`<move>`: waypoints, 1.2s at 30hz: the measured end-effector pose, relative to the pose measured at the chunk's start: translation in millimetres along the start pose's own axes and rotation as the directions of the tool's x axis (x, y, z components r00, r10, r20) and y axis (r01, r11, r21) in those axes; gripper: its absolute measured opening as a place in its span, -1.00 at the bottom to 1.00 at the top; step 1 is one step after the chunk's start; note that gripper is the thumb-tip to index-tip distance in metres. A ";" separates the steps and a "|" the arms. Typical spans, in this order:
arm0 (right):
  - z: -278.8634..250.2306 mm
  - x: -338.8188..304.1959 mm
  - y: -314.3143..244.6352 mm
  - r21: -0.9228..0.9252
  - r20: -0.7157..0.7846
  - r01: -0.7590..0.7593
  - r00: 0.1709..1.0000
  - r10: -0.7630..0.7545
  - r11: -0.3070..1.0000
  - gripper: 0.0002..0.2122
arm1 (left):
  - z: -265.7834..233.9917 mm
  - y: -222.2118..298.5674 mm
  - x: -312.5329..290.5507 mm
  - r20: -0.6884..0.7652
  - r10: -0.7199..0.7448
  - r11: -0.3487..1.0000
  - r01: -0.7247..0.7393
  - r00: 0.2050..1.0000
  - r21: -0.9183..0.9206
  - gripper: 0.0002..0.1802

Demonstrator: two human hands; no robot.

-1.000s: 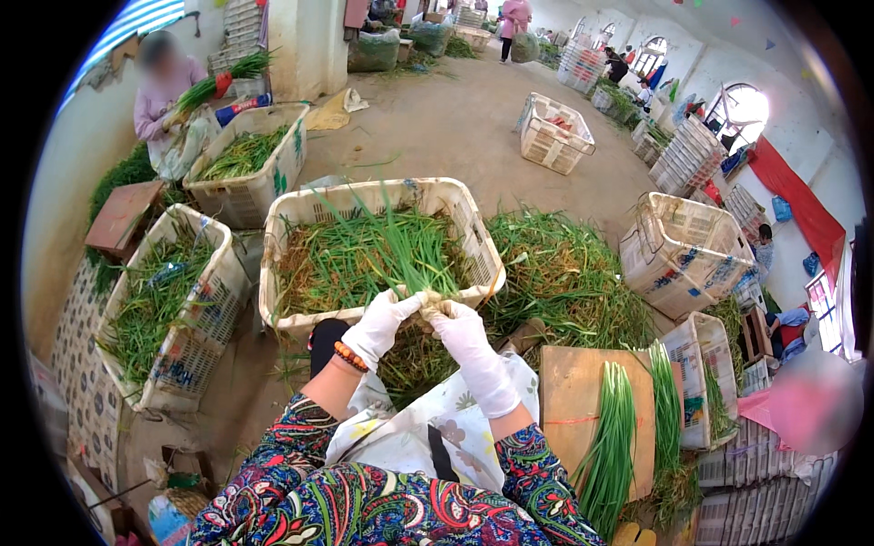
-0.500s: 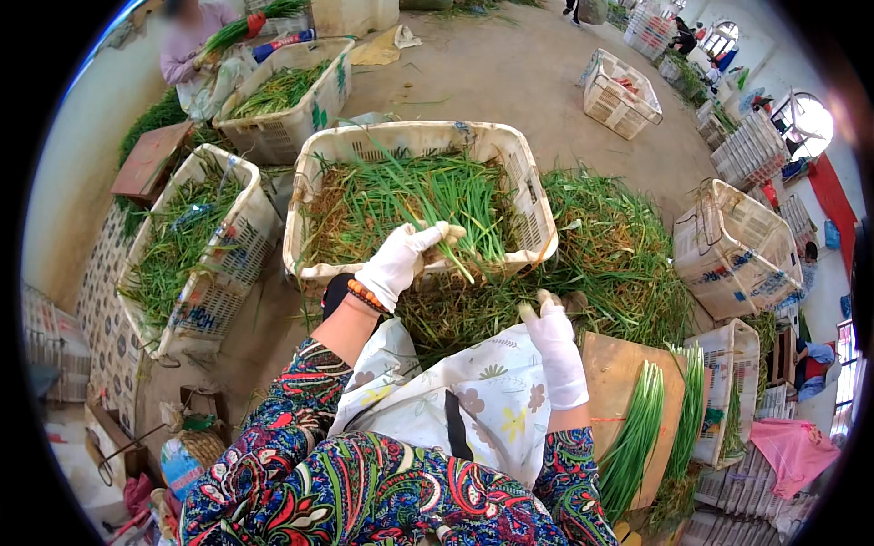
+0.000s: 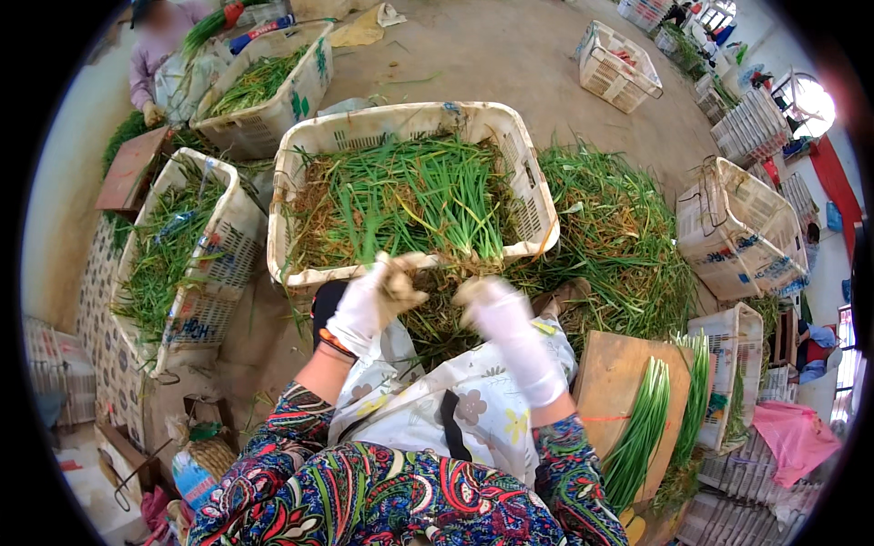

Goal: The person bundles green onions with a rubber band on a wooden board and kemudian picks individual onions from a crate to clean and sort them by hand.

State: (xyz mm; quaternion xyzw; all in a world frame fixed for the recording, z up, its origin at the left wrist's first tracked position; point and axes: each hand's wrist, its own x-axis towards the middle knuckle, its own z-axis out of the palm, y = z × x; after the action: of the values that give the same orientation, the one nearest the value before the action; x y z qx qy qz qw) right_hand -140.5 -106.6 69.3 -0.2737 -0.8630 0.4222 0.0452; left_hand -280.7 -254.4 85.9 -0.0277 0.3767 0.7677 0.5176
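Note:
My left hand [image 3: 375, 305], in a white glove, is just in front of the near rim of the white plastic crate [image 3: 410, 111]. Its fingers are curled, and a blurred green streak rises above it; what it holds is unclear. To its right my gloved right hand [image 3: 510, 328] is smeared by motion, its fingers hard to read. Inside the crate lie tangled green chives [image 3: 455, 196], pale ends toward me, with brown withered leaves on the left. At my right a tidy bunch of chives [image 3: 642, 428] rests on a wooden board [image 3: 628, 355].
A heap of loose leaves [image 3: 619, 237] spreads right of the crate. Another filled crate [image 3: 228, 282] stands at the left, and further crates [image 3: 742, 227] at the right. A person [image 3: 168, 55] works at the far left. My patterned apron [image 3: 473, 400] covers my lap.
My left hand has moved down from the chives inside the crate to its near rim. My right hand has come left and inward, nearer the left one. The view has shifted slightly.

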 end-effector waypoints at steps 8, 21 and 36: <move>-30.0 96.3 38.0 0.210 0.084 -0.701 0.707 0.702 0.681 -0.65 | -24.6 7.0 15.5 0.251 -0.075 0.921 0.163 0.965 -0.355 -0.54; -51.6 -13.2 -2.6 0.704 -0.085 -0.228 0.913 0.399 0.673 -0.70 | 30.5 -22.9 14.5 0.218 -0.121 0.964 0.063 0.968 0.259 -0.59; 31.6 -49.1 -8.4 0.958 0.014 -0.131 0.911 0.413 0.255 -0.78 | 38.3 -52.6 -21.4 0.053 0.183 0.832 -0.183 0.982 0.523 -0.72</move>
State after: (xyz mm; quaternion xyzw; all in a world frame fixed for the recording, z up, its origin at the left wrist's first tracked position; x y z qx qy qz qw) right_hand -112.4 -158.1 63.0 -0.3886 -0.3758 0.8103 0.2262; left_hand -214.6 -238.2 93.6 0.1510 0.5729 0.6814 0.4298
